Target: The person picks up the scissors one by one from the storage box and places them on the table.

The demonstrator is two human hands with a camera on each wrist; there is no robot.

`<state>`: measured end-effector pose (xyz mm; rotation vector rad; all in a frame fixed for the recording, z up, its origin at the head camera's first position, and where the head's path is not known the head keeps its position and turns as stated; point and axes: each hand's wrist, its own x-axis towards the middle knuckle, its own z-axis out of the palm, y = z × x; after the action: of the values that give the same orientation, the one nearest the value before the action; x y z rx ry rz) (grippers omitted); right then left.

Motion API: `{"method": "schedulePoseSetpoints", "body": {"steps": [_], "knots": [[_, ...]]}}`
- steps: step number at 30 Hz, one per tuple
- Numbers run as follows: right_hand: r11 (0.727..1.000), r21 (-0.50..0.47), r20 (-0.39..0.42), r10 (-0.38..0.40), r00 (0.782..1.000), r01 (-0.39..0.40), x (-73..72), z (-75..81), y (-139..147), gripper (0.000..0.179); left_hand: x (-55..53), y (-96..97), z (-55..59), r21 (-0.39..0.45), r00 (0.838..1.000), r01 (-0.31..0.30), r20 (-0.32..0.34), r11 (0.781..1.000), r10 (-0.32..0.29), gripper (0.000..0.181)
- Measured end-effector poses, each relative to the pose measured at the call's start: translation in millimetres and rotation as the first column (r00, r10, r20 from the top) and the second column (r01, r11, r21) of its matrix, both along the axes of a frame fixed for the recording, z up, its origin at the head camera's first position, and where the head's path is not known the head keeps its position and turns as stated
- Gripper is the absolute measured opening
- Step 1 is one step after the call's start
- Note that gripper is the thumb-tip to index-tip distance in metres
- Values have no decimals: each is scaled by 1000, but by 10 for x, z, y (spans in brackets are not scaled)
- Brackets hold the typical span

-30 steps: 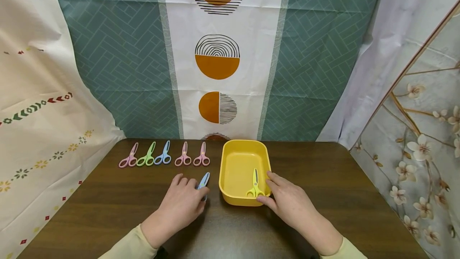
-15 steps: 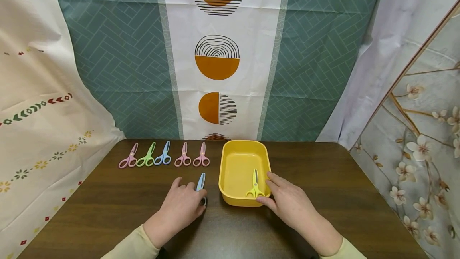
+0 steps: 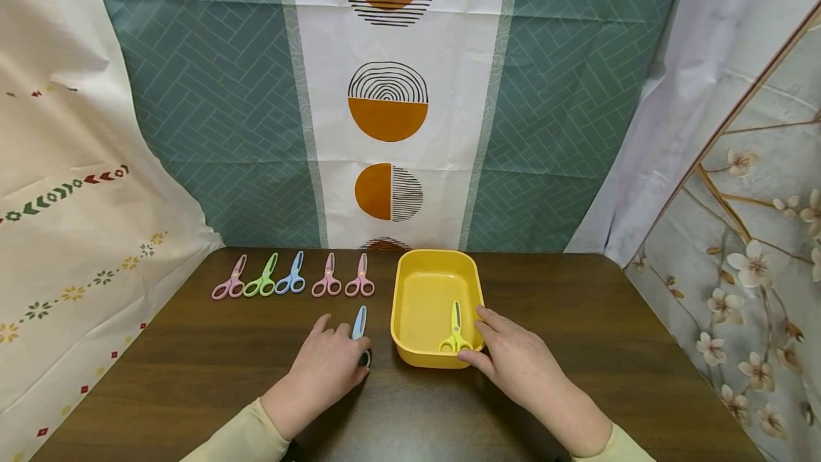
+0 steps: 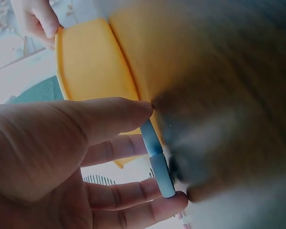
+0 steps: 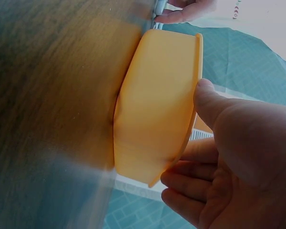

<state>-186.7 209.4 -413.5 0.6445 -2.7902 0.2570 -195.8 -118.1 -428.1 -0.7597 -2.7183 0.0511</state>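
Note:
My left hand (image 3: 323, 369) holds a pair of blue scissors (image 3: 360, 323) by the handles, low at the table, left of a yellow plastic bin (image 3: 426, 360). The blades point away from me, and the palm side of the handles is hidden from above. In the left wrist view the thumb and fingertips lie against the blue handles (image 4: 161, 174), right at the tabletop. My right hand (image 3: 519, 358) grips the bin's near right corner, thumb on the front rim and fingers along the right side. Yellow-green scissors (image 3: 455, 337) lie inside the bin.
At the back left of the brown table (image 3: 192, 362) several scissors lie in a row: pink scissors (image 3: 229, 282), green scissors (image 3: 261, 279), blue scissors (image 3: 291, 278) and two more pink pairs, the last being pink scissors (image 3: 360, 280). A patterned cloth (image 3: 244, 91) hangs behind.
The blue scissors in my left hand have swung from a rightward slant to more nearly straight ahead, their tip shifting slightly left. My right hand and the bin have stayed put.

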Motion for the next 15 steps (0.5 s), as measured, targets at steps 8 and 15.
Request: {"method": "schedulePoseSetpoints", "body": {"steps": [8, 15], "knots": [[1000, 2, -2, 2, 1000, -2, -1, -4, 2, 70, -8, -3, -12, 0, 1000, 5, 4, 1000, -5, 30], [1000, -1, 13, -7, 1000, 7, 11, 10, -4, 72, -25, -2, -34, -4, 999, 21, -34, 1000, -21, 33]]}}
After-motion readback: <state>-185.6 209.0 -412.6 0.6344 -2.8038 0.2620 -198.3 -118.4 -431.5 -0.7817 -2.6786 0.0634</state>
